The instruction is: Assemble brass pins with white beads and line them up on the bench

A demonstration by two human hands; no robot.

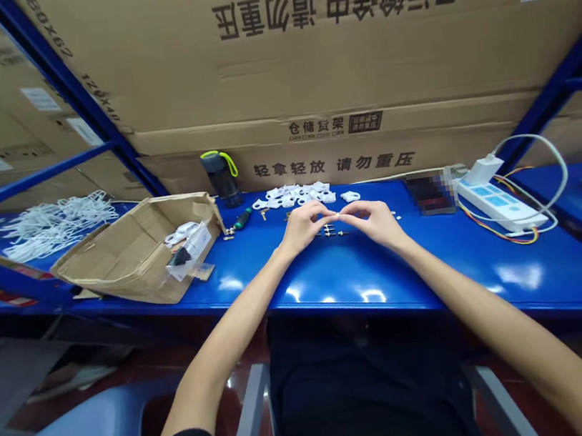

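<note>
My left hand (304,226) and my right hand (376,220) meet fingertip to fingertip over the blue tabletop, both closed in a pinch. Between them is a tiny whitish part (338,216), mostly hidden by the fingers and too small to name. Just below lie several small dark pins with pale collars (330,231) in short rows. Behind my left hand sits a cluster of white plastic ring-shaped pieces (293,194), and one more white piece (351,196) lies apart to the right. Small brass-coloured bits (264,214) rest left of my hands.
At left stand an open cardboard box (108,269) with white parts in it, a green-handled screwdriver (243,218) and a dark bottle (222,181). Beyond is a pile of white loops (59,225). At right are a dark, blurred-out object (428,193) and a power strip (502,203) with cables.
</note>
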